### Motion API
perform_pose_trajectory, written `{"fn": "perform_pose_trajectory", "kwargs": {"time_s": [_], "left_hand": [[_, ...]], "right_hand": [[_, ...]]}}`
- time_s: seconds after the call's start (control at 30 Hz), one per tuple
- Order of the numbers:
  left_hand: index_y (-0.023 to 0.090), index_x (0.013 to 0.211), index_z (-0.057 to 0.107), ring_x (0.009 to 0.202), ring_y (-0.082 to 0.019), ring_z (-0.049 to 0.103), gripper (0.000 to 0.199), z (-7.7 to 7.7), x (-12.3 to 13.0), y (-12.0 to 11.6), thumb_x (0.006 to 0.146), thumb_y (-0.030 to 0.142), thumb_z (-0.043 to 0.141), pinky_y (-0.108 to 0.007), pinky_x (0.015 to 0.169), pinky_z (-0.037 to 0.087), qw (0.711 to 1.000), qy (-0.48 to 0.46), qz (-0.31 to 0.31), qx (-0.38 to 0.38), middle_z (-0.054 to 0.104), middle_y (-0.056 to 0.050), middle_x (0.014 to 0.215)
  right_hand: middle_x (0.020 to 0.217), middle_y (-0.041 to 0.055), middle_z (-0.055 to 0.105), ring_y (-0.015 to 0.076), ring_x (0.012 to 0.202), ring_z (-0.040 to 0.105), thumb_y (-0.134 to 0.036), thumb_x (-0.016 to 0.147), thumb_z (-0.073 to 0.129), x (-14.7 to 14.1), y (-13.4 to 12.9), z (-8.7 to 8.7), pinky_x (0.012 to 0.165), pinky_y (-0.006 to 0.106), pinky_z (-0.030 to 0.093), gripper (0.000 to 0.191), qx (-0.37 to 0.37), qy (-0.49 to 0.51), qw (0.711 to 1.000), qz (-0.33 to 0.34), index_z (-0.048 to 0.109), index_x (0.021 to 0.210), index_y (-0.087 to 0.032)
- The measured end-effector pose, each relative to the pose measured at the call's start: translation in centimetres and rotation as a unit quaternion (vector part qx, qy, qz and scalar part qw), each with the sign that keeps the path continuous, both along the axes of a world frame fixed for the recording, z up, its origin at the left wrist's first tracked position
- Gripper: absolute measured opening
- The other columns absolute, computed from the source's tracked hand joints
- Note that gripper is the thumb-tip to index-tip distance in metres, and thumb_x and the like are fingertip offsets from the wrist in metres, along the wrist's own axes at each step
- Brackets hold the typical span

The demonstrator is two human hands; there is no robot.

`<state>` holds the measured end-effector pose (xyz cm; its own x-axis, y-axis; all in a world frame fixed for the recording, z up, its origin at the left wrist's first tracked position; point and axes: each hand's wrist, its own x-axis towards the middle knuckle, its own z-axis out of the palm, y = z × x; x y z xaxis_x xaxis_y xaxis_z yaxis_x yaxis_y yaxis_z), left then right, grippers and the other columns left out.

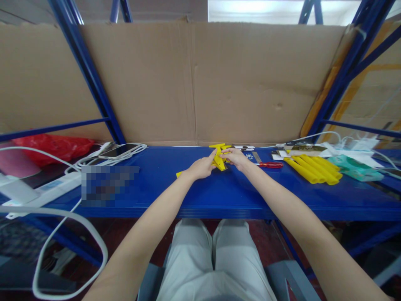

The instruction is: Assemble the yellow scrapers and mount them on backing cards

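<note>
Head view: left hand (pixel 202 167) and right hand (pixel 237 158) curled, fingers pinching yellow piece (pixel 219 162) between them, probably steadying it from both sides. Red screwdriver (pixel 271 165) just right of right hand, seemingly for easy reach; yellow tubes (pixel 313 168) farther right, bunched.

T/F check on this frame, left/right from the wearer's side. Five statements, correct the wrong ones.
1. Both the left hand and the right hand are on a yellow piece. True.
2. The red-handled tool lies to the left of both hands. False: it lies to the right of them.
3. Several yellow tubes lie side by side on the right part of the blue tabletop. True.
4. The red plastic bag is at the right end. False: it is at the left.
5. Brown cardboard stands behind the tabletop. True.
</note>
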<state>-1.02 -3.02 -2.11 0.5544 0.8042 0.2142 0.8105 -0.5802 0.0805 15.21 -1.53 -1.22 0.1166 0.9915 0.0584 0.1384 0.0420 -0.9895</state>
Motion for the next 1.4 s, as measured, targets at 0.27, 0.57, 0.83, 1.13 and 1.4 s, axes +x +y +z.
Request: {"fn": "perform_pose_trajectory", "kwargs": {"time_s": [0.27,0.57,0.83,1.13,1.4], "left_hand": [[0.015,0.148,0.005,0.110,-0.023,0.059,0.073,0.0,0.2,-0.1,0.090,0.027,0.047,-0.028,0.082,0.043,1.000,0.007,0.000,0.002,0.061,-0.016,0.121],[0.015,0.148,0.007,0.109,-0.024,0.059,0.072,-0.1,0.1,0.0,0.089,0.028,0.047,-0.028,0.081,0.044,1.000,0.009,-0.001,0.006,0.060,-0.016,0.123],[0.015,0.148,0.005,0.109,-0.023,0.059,0.073,-0.4,0.0,0.4,0.090,0.029,0.046,-0.028,0.082,0.043,1.000,0.005,-0.011,0.015,0.060,-0.016,0.123],[0.018,0.148,0.006,0.109,-0.023,0.060,0.072,-0.5,0.1,0.3,0.090,0.029,0.047,-0.029,0.082,0.044,1.000,0.002,-0.015,0.021,0.060,-0.015,0.123],[0.017,0.148,0.014,0.115,-0.024,0.056,0.067,-0.4,0.1,0.2,0.089,0.025,0.046,-0.032,0.088,0.044,1.000,-0.011,-0.022,0.016,0.057,-0.015,0.127]], "right_hand": [[0.052,-0.0061,0.051,0.0033,0.042,0.037,-0.007,0.067,0.066,-0.3,-0.4,0.0,0.041,0.017,0.023,0.015,-0.011,-0.031,0.999,0.000,0.060,0.079,-0.013],[0.051,-0.0056,0.050,0.0042,0.041,0.036,-0.007,0.071,0.061,-0.4,-0.4,0.1,0.040,0.018,0.023,0.012,-0.008,-0.055,0.998,0.001,0.061,0.082,-0.013],[0.063,-0.0024,0.056,0.0083,0.056,0.051,-0.008,0.067,0.062,-0.5,-0.3,-0.2,0.054,0.020,0.041,0.012,0.030,-0.097,0.995,-0.009,0.060,0.077,-0.014],[0.092,0.0037,0.058,0.0190,0.092,0.056,-0.019,0.059,0.066,-0.2,1.4,-1.7,0.087,0.034,0.044,0.031,0.171,-0.302,0.937,-0.044,0.061,0.089,-0.017],[0.104,0.0084,0.055,0.0232,0.104,0.052,-0.026,0.061,0.065,-0.1,1.6,-2.1,0.094,0.038,0.040,0.042,0.172,-0.346,0.921,-0.059,0.058,0.101,-0.017]]}}
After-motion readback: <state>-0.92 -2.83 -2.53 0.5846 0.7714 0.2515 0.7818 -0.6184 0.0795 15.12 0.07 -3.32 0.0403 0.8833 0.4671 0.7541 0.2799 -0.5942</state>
